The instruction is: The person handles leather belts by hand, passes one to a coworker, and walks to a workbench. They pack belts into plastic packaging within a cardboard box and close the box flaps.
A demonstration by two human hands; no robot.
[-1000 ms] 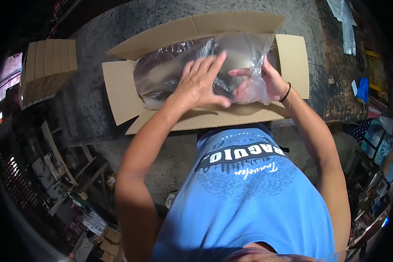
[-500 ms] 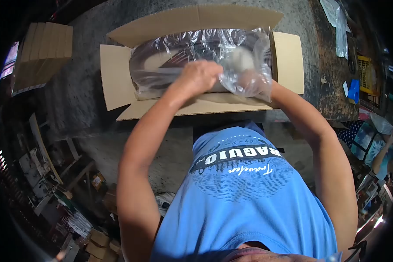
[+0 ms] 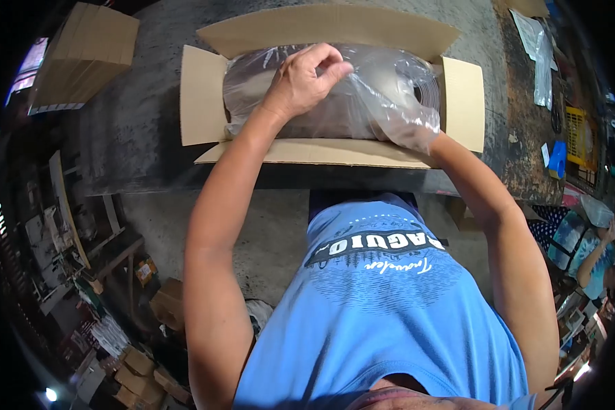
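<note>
An open cardboard box (image 3: 335, 152) holds a thick dark roll (image 3: 427, 89) wrapped in a clear plastic bag (image 3: 383, 89). Coiled layers show at the roll's right end. My left hand (image 3: 304, 82) is above the middle of the roll, its thumb and fingertips closed on the plastic, which is drawn up in a fold. My right hand (image 3: 417, 134) is at the front right corner of the box, beneath the clear film. Its fingers are blurred by the plastic, so their grip cannot be made out.
The box lies on a dark worktable (image 3: 150, 164). Stacked flat cardboard (image 3: 92, 55) stands at the left. At the right are plastic bags (image 3: 541, 61), a blue object (image 3: 557, 160) and a yellow crate (image 3: 581, 137). Another person (image 3: 581, 253) is at the far right.
My left hand has gone from spread over the bag to pinching it and has moved up with the film. My right hand has slipped under the plastic at the box's front right.
</note>
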